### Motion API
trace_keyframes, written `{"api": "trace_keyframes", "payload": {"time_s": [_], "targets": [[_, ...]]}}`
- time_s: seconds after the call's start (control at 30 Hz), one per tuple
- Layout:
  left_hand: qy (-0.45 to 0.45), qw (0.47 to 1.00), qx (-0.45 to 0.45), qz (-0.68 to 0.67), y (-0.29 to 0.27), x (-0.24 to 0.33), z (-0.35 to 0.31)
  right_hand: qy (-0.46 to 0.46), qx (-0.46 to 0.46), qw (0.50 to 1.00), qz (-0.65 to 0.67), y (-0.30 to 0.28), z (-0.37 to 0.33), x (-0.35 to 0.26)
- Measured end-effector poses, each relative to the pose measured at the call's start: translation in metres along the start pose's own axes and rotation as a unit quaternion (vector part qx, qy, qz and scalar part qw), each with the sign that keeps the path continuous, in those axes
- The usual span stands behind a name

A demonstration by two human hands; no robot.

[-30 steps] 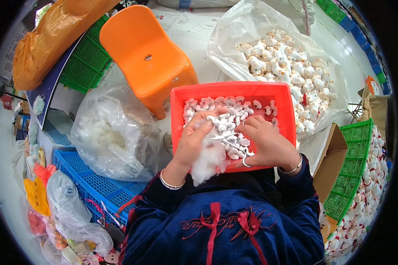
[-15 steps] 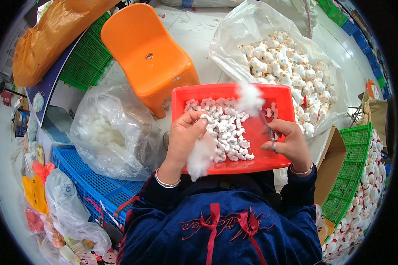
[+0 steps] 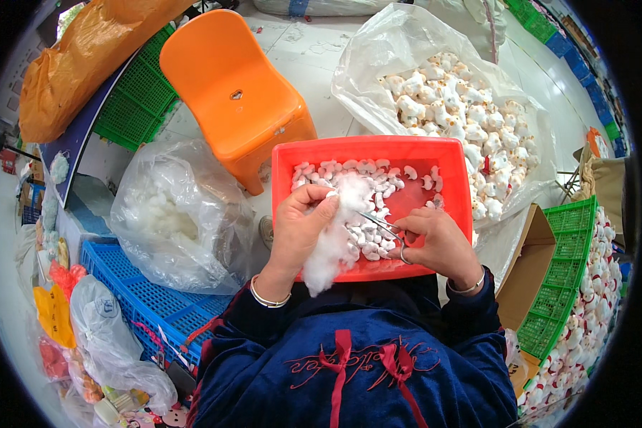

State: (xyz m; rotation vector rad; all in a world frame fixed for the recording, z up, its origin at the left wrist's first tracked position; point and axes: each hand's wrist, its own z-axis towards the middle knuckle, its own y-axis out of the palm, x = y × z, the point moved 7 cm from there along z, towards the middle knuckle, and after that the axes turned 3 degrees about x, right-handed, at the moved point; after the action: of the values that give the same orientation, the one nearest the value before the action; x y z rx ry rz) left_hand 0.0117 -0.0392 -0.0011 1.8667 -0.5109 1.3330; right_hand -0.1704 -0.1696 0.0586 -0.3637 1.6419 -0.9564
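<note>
My left hand (image 3: 301, 222) pinches a small white piece, one like those in the tray, between thumb and forefinger. A wad of white stuffing (image 3: 327, 258) hangs from the same hand against the palm side. In my right hand (image 3: 439, 241) are slim metal ring-handled forceps (image 3: 382, 224). Their tip points left into another tuft of stuffing (image 3: 354, 191) beside the pinched piece, and the tuft hides the tip. Both hands are over a red plastic tray (image 3: 371, 148), which holds many small white curved pieces (image 3: 367, 241).
A clear bag of white stuffing (image 3: 165, 214) stands left, near an orange chair (image 3: 235, 93) and a blue crate (image 3: 146, 285). Beyond the tray, a large clear bag holds white plush bodies (image 3: 446, 100). A cardboard box (image 3: 524, 264) and green crate (image 3: 560, 274) stand right.
My right hand has moved left and nearer to me, bringing the forceps and their tuft of stuffing from the tray's right side to the piece in my left hand.
</note>
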Motion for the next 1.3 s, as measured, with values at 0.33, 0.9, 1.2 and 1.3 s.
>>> {"api": "trace_keyframes", "payload": {"time_s": [0.33, 0.9, 1.2, 1.3], "targets": [[-0.004, 0.999, -0.019, 0.047, 0.004, -0.001, -0.002, 0.049, -0.032, 0.995, 0.079, 0.011, -0.002, 0.003], [-0.029, 0.997, -0.071, 0.033, 0.008, 0.008, 0.003, 0.004, 0.018, 0.991, 0.133, 0.023, -0.005, 0.008], [-0.039, 0.991, -0.075, 0.106, 0.007, 0.008, 0.002, -0.006, 0.020, 0.999, -0.032, 0.013, -0.006, 0.004], [-0.024, 0.991, -0.047, 0.121, -0.003, 0.007, 0.005, 0.000, 0.007, 1.000, -0.008, -0.002, -0.010, 0.008]]}}
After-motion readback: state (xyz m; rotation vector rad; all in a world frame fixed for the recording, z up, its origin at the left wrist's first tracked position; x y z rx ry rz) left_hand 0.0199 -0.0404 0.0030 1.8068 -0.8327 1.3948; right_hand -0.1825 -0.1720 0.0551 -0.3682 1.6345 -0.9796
